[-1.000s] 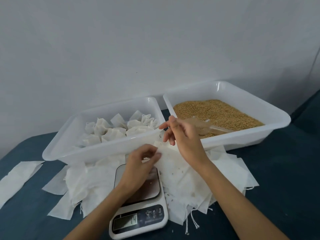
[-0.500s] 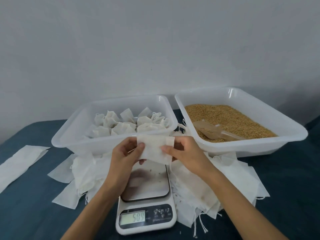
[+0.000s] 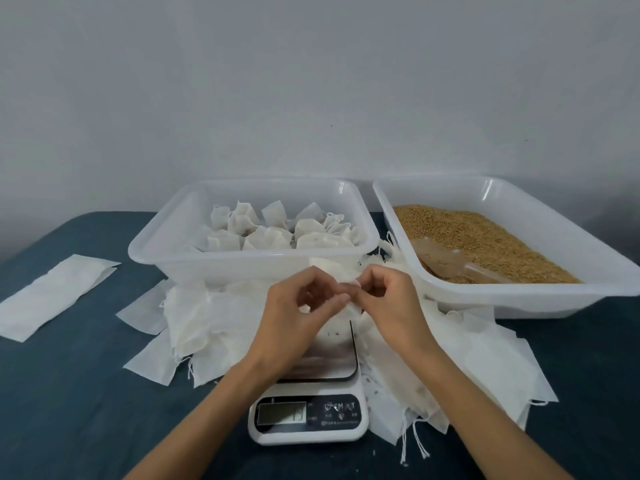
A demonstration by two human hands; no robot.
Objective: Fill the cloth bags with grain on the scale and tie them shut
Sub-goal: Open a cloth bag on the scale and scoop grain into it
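Above the steel platform of the white digital scale (image 3: 341, 355), my left hand (image 3: 298, 317) and my right hand (image 3: 391, 306) both pinch the top edge of an empty white cloth bag (image 3: 348, 289). Most of the bag is hidden behind my fingers. Golden-brown grain (image 3: 485, 240) fills the white tray (image 3: 540, 303) at the right, with a clear plastic scoop (image 3: 446, 265) lying in it. The left tray (image 3: 242, 268) holds several tied white bags (image 3: 273, 230).
Heaps of empty cloth bags lie left (image 3: 201, 327) and right (image 3: 460, 362) of the scale on the dark blue cloth. A long white cloth strip (image 3: 52, 296) lies at the far left. A grey wall stands close behind the trays.
The bag was lifted off the right heap and held flat between both hands. Now my hands have come together and pinch its top edge. The scale's reading has changed.
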